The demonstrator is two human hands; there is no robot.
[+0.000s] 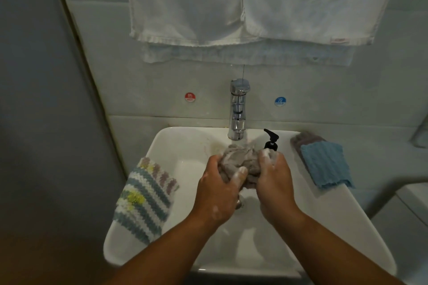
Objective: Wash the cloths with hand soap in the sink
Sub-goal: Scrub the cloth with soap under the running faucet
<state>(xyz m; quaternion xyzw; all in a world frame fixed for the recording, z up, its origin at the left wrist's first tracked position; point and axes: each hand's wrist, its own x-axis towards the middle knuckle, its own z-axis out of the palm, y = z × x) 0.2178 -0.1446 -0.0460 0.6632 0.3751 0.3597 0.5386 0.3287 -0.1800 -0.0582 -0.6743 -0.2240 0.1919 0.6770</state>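
A bunched grey cloth [240,159] is held over the white sink [185,146], just under the chrome faucet [238,109]. My left hand [220,183] grips its left side and my right hand [274,180] grips its right side; both hands carry white suds. A striped knitted cloth [143,199] hangs over the sink's left rim. On the right rim lie a blue cloth [324,164] and a greyish-purple cloth [303,140] partly under it. The black pump of a soap bottle [271,140] shows behind my right hand; its body is hidden.
White towels [231,7] hang on the tiled wall above the faucet. Red HOT [190,97] and blue COLD [280,101] stickers flank the faucet. A grey wall stands to the left, and a white fixture [412,199] sits at the right edge.
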